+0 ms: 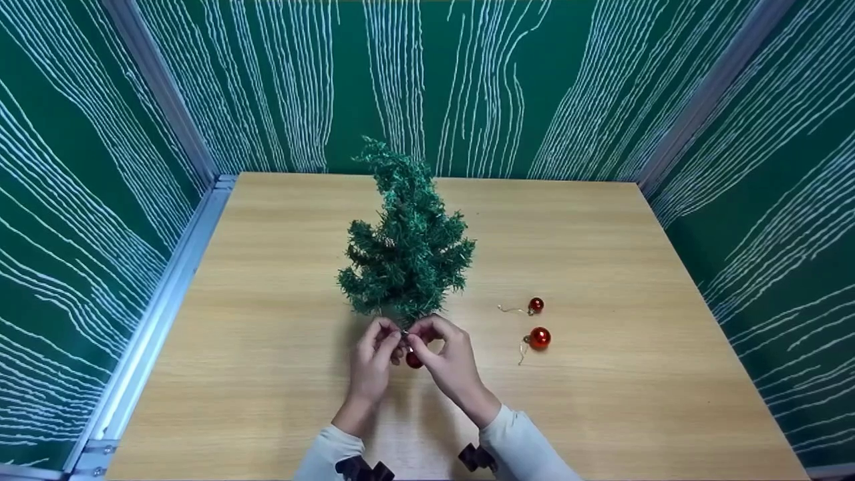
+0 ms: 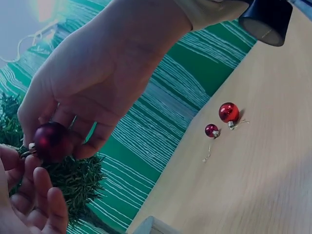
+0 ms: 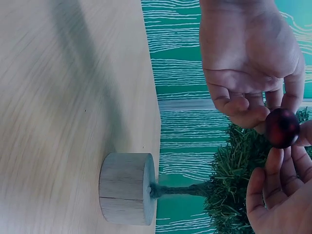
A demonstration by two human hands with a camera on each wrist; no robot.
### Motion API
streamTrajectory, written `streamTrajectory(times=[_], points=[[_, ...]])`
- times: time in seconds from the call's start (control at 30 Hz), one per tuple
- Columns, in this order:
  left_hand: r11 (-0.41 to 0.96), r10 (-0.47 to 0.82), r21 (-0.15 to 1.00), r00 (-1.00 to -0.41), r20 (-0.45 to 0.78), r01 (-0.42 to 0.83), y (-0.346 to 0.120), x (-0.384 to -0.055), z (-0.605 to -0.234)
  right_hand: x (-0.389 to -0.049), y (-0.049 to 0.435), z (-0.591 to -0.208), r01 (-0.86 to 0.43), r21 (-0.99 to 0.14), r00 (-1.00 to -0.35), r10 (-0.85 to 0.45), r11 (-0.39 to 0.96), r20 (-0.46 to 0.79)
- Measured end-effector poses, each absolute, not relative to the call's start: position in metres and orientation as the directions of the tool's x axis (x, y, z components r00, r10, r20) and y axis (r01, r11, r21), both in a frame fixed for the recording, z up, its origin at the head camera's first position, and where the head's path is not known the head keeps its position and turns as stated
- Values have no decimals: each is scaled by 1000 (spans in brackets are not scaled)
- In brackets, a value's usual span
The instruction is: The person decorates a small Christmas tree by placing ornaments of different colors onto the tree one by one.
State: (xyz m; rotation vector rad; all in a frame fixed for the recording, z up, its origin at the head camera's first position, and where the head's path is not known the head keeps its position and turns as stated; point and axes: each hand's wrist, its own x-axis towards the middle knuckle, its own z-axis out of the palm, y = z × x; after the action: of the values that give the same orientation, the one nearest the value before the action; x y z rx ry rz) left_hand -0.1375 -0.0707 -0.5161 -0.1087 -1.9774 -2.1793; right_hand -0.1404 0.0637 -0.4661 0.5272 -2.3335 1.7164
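Observation:
In the head view, my left hand [image 1: 371, 366] and my right hand [image 1: 454, 361] meet just in front of the small artificial Christmas tree [image 1: 407, 254]. Thumb and index fingertips of both hands pinch the cap and hanging loop of a red Christmas bauble [image 1: 414, 359]. This bauble [image 2: 52, 142] hangs below the pinched loop, against the right hand's fingers in the left wrist view. Seen from the right wrist, the bauble [image 3: 282, 128] sits between both hands, close to the green branches [image 3: 234, 170]. The fingertips mostly cover the loop.
Two more red baubles, a smaller one [image 1: 536, 305] and a larger one [image 1: 540, 338], lie to the right on the wooden table [image 1: 634, 401], each with a gold string. The tree stands on a round wooden base [image 3: 126, 189]. Green patterned walls [image 1: 461, 87] enclose the table.

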Motion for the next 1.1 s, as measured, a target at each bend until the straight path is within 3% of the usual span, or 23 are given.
streamTrajectory(times=[0.17,0.3,0.6,0.83,1.1], points=[[-216,-36,971,-995,96,102,-73,-143,-518,-141,64,-466,-392,-880,-919,-158,268,362],[-224,-44,971,-996,75,83,-72,-147,-521,-141,65,-468,-413,-870,-910,-144,270,388],[8,-86,977,-973,213,214,-67,-147,-525,-141,67,-475,-424,-870,-906,-98,251,413],[357,-116,854,-890,442,378,-66,-141,-532,-137,70,-479,-413,-874,-910,-85,257,405],[400,-105,785,-827,552,473,-67,-134,-536,-134,71,-484,-435,-862,-900,-80,260,429]])
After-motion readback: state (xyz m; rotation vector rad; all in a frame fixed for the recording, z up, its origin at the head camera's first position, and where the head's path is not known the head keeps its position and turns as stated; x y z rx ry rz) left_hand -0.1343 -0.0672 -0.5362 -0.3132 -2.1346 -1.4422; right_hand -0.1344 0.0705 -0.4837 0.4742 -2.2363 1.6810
